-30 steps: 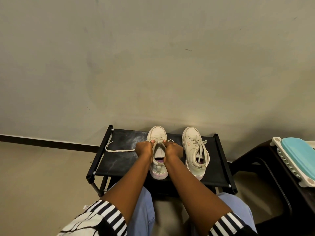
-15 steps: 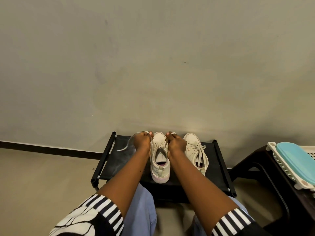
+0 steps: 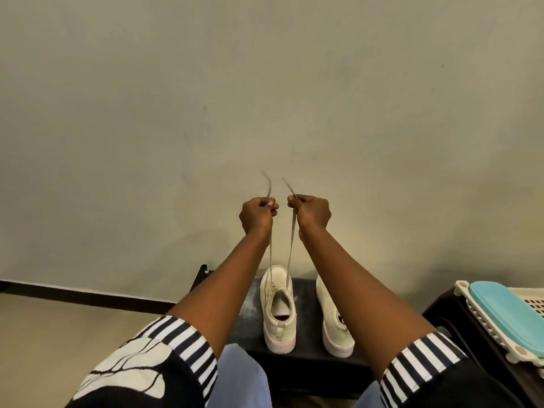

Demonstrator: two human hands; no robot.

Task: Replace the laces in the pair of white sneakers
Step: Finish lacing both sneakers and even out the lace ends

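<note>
Two white sneakers stand side by side on a low black rack (image 3: 306, 293), toes toward the wall. The left sneaker (image 3: 278, 316) has a white lace (image 3: 291, 245) threaded near its toe, and both lace halves rise taut from it. My left hand (image 3: 257, 214) grips one half and my right hand (image 3: 310, 213) grips the other, both held high above the shoe, close together, with the lace tips sticking up past my fists. My right forearm partly hides the right sneaker (image 3: 332, 328).
A plain wall stands right behind the rack. At the right, a dark table (image 3: 459, 325) carries a white plastic basket (image 3: 482, 322) with a turquoise lid (image 3: 509, 316). The floor lies open to the left. My knees in blue trousers sit just before the rack.
Both hands have risen from the left sneaker's eyelets to well above it, pulling the two lace halves up and taut. The view has tilted upward.
</note>
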